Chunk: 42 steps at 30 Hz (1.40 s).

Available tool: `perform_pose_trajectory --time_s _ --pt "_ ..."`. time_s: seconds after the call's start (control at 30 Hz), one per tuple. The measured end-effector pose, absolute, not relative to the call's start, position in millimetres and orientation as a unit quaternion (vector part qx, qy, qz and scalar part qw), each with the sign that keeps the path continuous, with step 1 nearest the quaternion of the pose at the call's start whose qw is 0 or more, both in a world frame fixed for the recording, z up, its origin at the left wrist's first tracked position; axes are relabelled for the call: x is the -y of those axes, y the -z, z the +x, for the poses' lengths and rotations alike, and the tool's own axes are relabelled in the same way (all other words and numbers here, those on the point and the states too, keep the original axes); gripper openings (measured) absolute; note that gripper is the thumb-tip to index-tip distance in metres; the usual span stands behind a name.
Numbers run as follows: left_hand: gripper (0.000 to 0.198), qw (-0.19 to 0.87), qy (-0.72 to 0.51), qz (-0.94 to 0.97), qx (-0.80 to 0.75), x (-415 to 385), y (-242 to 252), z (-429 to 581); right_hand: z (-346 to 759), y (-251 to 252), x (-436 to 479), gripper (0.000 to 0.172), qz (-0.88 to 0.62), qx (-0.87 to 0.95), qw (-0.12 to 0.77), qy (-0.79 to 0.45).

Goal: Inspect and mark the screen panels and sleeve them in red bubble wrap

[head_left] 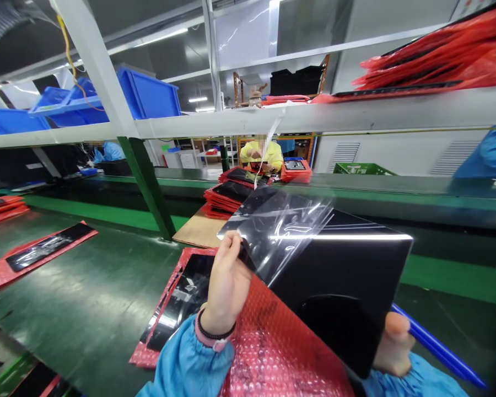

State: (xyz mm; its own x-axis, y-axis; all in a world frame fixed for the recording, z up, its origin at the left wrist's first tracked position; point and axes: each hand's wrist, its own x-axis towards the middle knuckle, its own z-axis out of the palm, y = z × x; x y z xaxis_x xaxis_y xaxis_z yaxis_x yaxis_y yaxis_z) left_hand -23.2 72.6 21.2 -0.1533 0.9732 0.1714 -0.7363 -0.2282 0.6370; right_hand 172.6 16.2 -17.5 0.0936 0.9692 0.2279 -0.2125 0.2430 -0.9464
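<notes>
A glossy black panel (347,281) is held tilted in front of me over a red bubble-wrap bag (281,347). My left hand (227,284) pinches the corner of a clear protective film (281,226) that is partly peeled off the panel's upper left. My right hand (392,342) grips the panel's lower right edge, thumb on top. A blue pen-like rod (438,344) pokes out from behind that hand. Both sleeves are light blue.
Another black panel on a red bag (177,298) lies on the green belt (86,292) below. A further one (41,251) lies left. A stack of red bags (227,196) sits behind on cardboard. Blue bins (149,94) stand on the shelf; a person in yellow (261,154) works opposite.
</notes>
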Motion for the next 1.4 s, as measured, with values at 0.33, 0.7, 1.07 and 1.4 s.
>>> perform_pose_trajectory --time_s 0.33,0.7,1.07,1.4 --pt "0.006 0.48 -0.809 0.288 -0.178 -53 -27 -25 149 -11 -19 0.075 -0.396 0.523 0.602 -0.456" --pt "0.007 0.449 -0.844 0.235 -0.176 -67 -32 -37 151 0 -15 0.058 -0.267 0.515 0.606 -0.544" --pt "0.006 0.357 -0.854 0.289 -0.245 -89 -29 -57 154 -10 -11 0.008 -0.361 0.527 0.602 -0.479" --pt "0.009 0.276 -0.854 0.322 -0.303 -101 -29 -75 162 -19 -2 0.034 -0.451 0.578 0.57 -0.371"
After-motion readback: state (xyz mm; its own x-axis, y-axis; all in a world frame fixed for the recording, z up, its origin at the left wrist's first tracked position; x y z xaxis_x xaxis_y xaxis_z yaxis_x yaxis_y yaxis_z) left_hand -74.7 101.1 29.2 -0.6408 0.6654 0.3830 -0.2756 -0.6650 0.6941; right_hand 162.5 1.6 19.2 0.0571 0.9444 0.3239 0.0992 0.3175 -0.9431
